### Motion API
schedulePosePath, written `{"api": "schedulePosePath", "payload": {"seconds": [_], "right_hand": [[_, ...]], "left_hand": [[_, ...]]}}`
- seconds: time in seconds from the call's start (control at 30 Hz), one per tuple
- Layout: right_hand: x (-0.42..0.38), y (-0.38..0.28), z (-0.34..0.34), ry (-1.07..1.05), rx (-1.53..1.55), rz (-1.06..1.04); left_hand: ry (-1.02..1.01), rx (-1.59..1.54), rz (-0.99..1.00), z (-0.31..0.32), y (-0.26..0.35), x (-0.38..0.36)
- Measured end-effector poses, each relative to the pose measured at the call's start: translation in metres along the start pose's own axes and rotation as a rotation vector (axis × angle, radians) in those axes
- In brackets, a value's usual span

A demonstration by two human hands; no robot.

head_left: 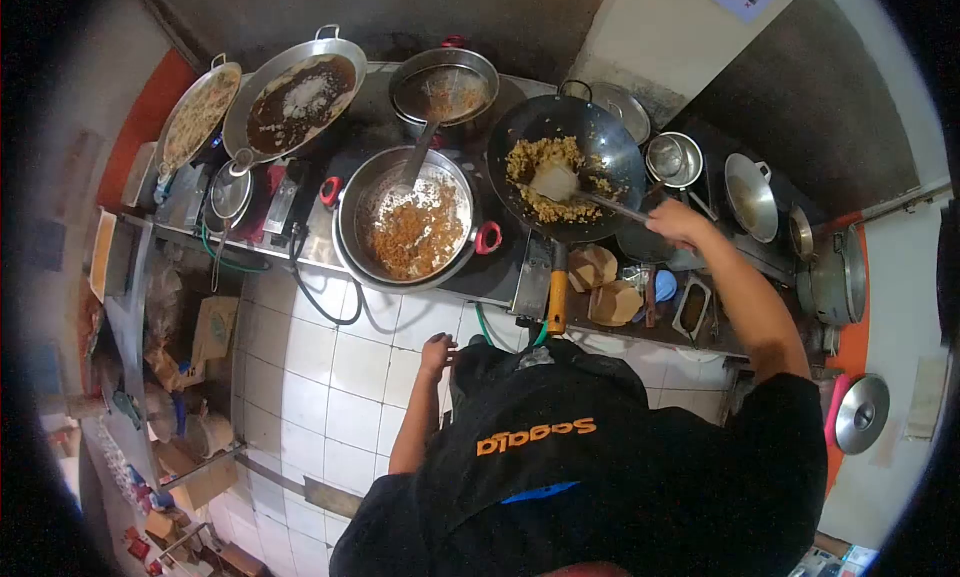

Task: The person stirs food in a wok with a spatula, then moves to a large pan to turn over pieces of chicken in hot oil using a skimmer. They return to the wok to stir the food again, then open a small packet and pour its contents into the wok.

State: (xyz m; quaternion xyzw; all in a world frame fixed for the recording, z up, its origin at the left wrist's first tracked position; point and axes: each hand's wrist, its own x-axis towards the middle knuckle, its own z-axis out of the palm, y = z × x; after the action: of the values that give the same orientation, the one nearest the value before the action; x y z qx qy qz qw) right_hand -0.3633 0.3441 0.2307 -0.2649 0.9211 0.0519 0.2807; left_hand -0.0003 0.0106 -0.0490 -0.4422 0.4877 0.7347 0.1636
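My right hand [680,224] is closed around the handle of a wok spatula [553,180]. The spatula's broad head rests among yellowish-brown fried rice [545,159] in a large black wok [618,167]. Toward me points the wok's yellow-and-black handle [557,287], held by neither hand. My left hand [437,354] hangs low over the tiled floor in front of the counter, its fingers loosely curled with nothing visible in them. Nearest to that hand stands a steel pot [345,222] with red handles, holding brown fried crumbs on a perforated insert.
Behind the steel pot is a strainer pot [480,67], with a ladle between them. Farther left, a pan of dark oil [350,52] and another wide pan [232,72] sit on burners. Sieves [668,157] and a small wok [745,202] stand right. Shelving [125,317] lines the left side.
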Motion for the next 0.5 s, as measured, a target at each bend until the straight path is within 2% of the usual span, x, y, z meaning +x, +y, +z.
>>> {"api": "schedulePosePath", "payload": {"seconds": [0.03, 0.1, 0.13, 0.17, 0.2, 0.23, 0.27, 0.3, 0.37, 0.4, 0.43, 0.47, 0.5], "right_hand": [[-0.040, -0.035, -0.032, -0.115, 0.279, 0.313], [0.042, 0.044, 0.041, 0.005, 0.122, 0.207], [0.026, 0.002, 0.032, 0.097, 0.351, 0.378], [0.029, -0.018, 0.038, 0.195, 0.488, 0.281], [0.028, -0.034, 0.050, 0.111, 0.649, 0.326], [0.021, -0.048, 0.063, 0.028, 0.812, 0.366], [-0.002, -0.047, 0.061, -0.122, 0.755, 0.217], [-0.010, -0.036, 0.061, -0.109, 0.768, 0.223], [-0.022, -0.002, 0.063, -0.158, 0.539, 0.367], [0.006, 0.017, 0.089, -0.030, 0.554, 0.449], [0.016, 0.005, 0.086, -0.020, 0.553, 0.450], [0.028, -0.021, 0.083, 0.082, 0.505, 0.442], [0.032, -0.043, 0.081, 0.178, 0.455, 0.432]], "left_hand": [[0.020, 0.012, 0.019, -0.009, -0.001, -0.001], [0.017, 0.047, 0.017, -0.031, -0.004, -0.002], [0.031, 0.105, 0.015, -0.047, -0.011, 0.004], [0.043, 0.169, 0.007, -0.064, -0.024, 0.004], [-0.008, 0.246, -0.010, -0.098, -0.049, 0.025], [0.042, 0.332, 0.009, -0.117, -0.058, 0.017], [0.112, 0.337, -0.052, -0.136, -0.068, 0.013], [0.205, 0.277, -0.070, -0.152, -0.078, -0.002], [0.260, 0.059, -0.080, -0.200, -0.124, -0.016], [0.292, 0.022, -0.102, -0.212, -0.140, -0.032], [0.334, 0.069, -0.210, -0.221, -0.152, -0.042], [0.356, 0.086, -0.297, -0.223, -0.158, -0.060], [0.298, -0.019, -0.339, -0.264, -0.237, -0.015]]}}
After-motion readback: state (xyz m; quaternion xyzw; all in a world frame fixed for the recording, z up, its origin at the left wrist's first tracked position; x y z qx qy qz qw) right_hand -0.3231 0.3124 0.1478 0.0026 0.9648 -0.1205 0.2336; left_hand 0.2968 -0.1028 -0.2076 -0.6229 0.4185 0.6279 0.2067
